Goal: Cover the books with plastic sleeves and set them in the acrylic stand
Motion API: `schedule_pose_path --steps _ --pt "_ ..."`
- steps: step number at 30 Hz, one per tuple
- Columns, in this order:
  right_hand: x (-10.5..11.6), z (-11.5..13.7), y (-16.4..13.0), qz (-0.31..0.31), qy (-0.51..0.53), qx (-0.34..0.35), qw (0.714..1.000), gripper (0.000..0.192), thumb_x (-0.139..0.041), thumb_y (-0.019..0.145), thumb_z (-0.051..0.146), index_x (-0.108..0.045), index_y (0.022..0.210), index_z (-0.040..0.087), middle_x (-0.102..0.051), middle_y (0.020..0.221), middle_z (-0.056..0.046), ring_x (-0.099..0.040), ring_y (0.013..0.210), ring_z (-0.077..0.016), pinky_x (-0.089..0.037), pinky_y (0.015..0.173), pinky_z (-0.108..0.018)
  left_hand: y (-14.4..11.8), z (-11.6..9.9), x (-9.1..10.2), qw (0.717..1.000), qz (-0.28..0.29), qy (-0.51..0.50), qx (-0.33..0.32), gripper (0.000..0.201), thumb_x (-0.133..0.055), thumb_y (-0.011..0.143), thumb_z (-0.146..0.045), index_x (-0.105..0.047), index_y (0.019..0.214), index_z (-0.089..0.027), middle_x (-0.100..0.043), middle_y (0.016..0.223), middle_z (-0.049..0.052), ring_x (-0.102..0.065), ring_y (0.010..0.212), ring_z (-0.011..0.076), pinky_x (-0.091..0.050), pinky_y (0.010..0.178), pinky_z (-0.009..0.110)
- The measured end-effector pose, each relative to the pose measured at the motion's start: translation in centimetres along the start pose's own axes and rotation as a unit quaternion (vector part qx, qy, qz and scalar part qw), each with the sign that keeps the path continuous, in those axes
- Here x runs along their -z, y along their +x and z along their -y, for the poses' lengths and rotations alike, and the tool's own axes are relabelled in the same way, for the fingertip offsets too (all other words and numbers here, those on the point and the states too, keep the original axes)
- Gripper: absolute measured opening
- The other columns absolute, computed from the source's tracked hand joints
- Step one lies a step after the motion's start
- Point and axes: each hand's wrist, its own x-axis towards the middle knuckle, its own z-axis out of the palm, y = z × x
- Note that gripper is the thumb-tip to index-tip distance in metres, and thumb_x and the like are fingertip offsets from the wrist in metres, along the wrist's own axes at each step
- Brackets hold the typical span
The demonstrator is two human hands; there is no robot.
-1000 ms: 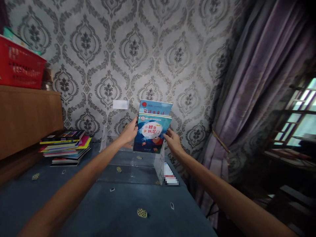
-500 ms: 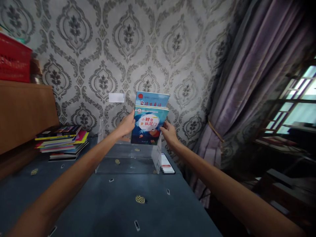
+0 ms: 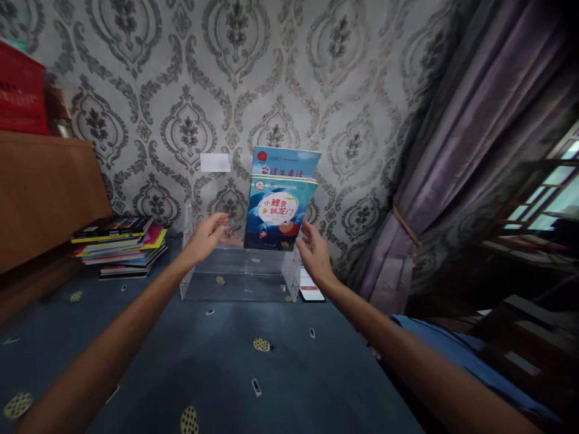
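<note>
Two blue children's books stand upright at the right end of a clear acrylic box (image 3: 194, 283) on the blue cloth. The front book (image 3: 278, 212) shows a fish picture; the taller back book (image 3: 284, 163) leans on the wall behind it. My left hand (image 3: 205, 236) hovers open just left of the front book, fingers apart, not touching it. My right hand (image 3: 314, 253) is open beside the book's lower right corner, a small gap between them.
A stack of colourful books (image 3: 122, 244) lies at the left near a wooden cabinet (image 3: 45, 193) with a red crate (image 3: 20, 90) on top. A phone (image 3: 310, 289) lies right of the box. Purple curtains (image 3: 452, 150) hang at the right.
Both hands held the front book's edges before; now they have let go and drawn back, the left hand moving left. The books stay standing in the box.
</note>
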Motion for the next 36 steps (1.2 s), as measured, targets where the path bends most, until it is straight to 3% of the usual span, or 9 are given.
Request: schedule_pose_path --steps 3,6,10,13,17,21,29,36 --pt "-0.6 0.5 -5.3 0.051 -0.032 0.071 0.996 0.049 -0.05 0.095 0.034 -0.053 0.141 0.02 -0.059 0.143 -0.013 -0.057 0.131 -0.0277 -0.044 0.113 -0.051 -4.2 1.5 2.1 0.999 -0.018 0.017 0.021 0.04 -0.043 0.092 -0.037 -0.061 0.121 -0.016 -0.066 0.127 0.014 -0.07 0.109 0.0274 -0.064 0.07 0.035" --pt "-2.2 0.3 -11.1 0.124 -0.024 0.088 0.988 0.042 -0.048 0.098 0.032 -0.057 0.138 0.026 -0.063 0.139 -0.009 -0.057 0.132 -0.0254 -0.044 0.114 -0.049 -7.8 3.1 4.7 0.996 -0.04 0.063 0.048 0.039 -0.041 0.093 -0.042 -0.063 0.114 -0.016 -0.07 0.118 0.012 -0.07 0.106 0.0263 -0.063 0.069 0.033" --pt "-4.6 -0.4 -17.3 0.234 -0.006 0.048 0.971 0.039 -0.046 0.1 0.032 -0.061 0.135 0.027 -0.063 0.139 -0.009 -0.057 0.133 -0.0254 -0.047 0.113 -0.049 -10.8 5.6 8.8 0.98 -0.073 0.161 0.095 0.039 -0.037 0.094 -0.04 -0.063 0.111 -0.017 -0.072 0.111 0.011 -0.07 0.101 0.0251 -0.061 0.069 0.033" --pt "-5.7 -1.0 -19.4 0.296 0.01 0.016 0.955 0.036 -0.044 0.101 0.033 -0.067 0.128 0.026 -0.065 0.136 -0.011 -0.061 0.128 -0.0256 -0.049 0.11 -0.05 -11.7 7.6 12.1 0.954 -0.094 0.251 0.132 0.035 -0.035 0.092 -0.033 -0.063 0.107 -0.018 -0.073 0.107 0.01 -0.069 0.1 0.0254 -0.059 0.078 0.037" --pt "-5.9 -1.9 -19.8 0.319 0.02 -0.011 0.947 0.034 -0.045 0.1 0.035 -0.071 0.121 0.025 -0.069 0.129 -0.011 -0.062 0.126 -0.028 -0.049 0.109 -0.054 -10.8 9.9 15.8 0.903 -0.122 0.376 0.169 0.035 -0.035 0.089 -0.024 -0.063 0.108 -0.017 -0.07 0.114 0.014 -0.062 0.114 0.031 -0.048 0.103 0.049" --pt "-5.9 -2.8 -20.1 0.309 0.023 -0.033 0.95 0.032 -0.047 0.1 0.039 -0.073 0.115 0.027 -0.072 0.125 -0.01 -0.063 0.125 -0.0297 -0.05 0.107 -0.056 -8.4 11.4 17.7 0.857 -0.123 0.47 0.174 0.042 -0.035 0.089 -0.021 -0.059 0.123 -0.012 -0.059 0.133 0.022 -0.046 0.134 0.0368 -0.035 0.113 0.053" --pt "-5.8 -2.1 -20.0 0.298 0.034 -0.006 0.954 0.03 -0.047 0.101 0.035 -0.073 0.112 0.027 -0.072 0.121 -0.011 -0.068 0.116 -0.026 -0.056 0.101 -0.047 -2.8 14.1 17.5 0.812 -0.053 0.554 0.175 0.055 -0.042 0.091 -0.028 -0.048 0.139 -0.002 -0.043 0.154 0.029 -0.03 0.148 0.04 -0.028 0.117 0.057" --pt "-5.7 -2.0 -20.0 0.304 0.025 -0.002 0.952 0.03 -0.045 0.1 0.029 -0.073 0.11 0.024 -0.071 0.122 -0.012 -0.067 0.117 -0.0249 -0.055 0.102 -0.045 -1.7 15.0 17.2 0.79 -0.018 0.573 0.216 0.045 -0.043 0.091 -0.038 -0.06 0.122 -0.011 -0.059 0.136 0.03 -0.051 0.13 0.046 -0.041 0.099 0.069"
